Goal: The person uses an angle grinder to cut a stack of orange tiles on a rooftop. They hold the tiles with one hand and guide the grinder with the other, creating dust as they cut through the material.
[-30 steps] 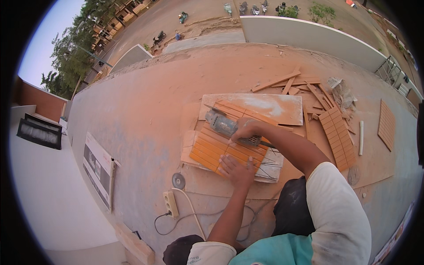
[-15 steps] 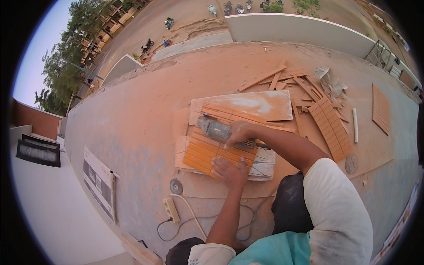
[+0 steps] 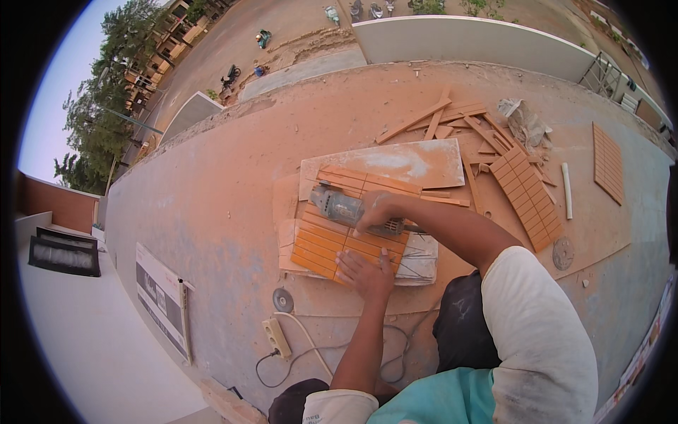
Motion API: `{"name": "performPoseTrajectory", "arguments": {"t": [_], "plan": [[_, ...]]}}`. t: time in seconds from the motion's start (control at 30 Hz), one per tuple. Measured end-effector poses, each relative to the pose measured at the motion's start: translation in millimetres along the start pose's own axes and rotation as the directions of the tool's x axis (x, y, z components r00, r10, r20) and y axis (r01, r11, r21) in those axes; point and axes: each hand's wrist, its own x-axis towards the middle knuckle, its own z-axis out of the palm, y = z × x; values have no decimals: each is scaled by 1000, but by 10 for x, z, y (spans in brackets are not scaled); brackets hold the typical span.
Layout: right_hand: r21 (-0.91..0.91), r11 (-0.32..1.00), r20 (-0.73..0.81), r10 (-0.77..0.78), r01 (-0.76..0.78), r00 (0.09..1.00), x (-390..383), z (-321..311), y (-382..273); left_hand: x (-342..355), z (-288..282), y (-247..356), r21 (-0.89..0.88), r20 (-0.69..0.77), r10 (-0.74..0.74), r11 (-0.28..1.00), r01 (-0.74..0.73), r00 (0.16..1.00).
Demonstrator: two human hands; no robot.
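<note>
My right hand [image 3: 376, 210] grips the grey angle grinder [image 3: 339, 205], which lies across an orange ribbed tile sheet [image 3: 321, 244]. My left hand [image 3: 364, 272] presses flat, fingers spread, on the near edge of that sheet. The sheet rests on a pale board [image 3: 395, 162] and other tile pieces on the dusty floor. The grinder's head points left over the tile.
A white power strip [image 3: 275, 336] with cables and a spare cutting disc [image 3: 283, 300] lie near my left arm. Cut strips [image 3: 438, 120], another tile sheet [image 3: 526, 191], a second one [image 3: 609, 161] and a round disc [image 3: 563, 253] lie to the right. A low parapet wall [image 3: 466, 35] runs behind.
The view has shifted slightly; the grinder and my right hand have edged left along the tile. My left hand stays pressed on the sheet.
</note>
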Motion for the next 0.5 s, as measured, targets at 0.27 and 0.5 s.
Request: {"name": "performPoseTrajectory", "arguments": {"t": [0.27, 0.5], "plan": [[-29, 999, 11, 25, -24, 1000, -5, -15, -33, 9, 7, -1, 21, 10, -8, 1000, 8, 1000], [-17, 1000, 9, 6, -6, 1000, 23, -12, -1, 3, 14, 4, 24, -9, 6, 1000, -6, 1000]]}}
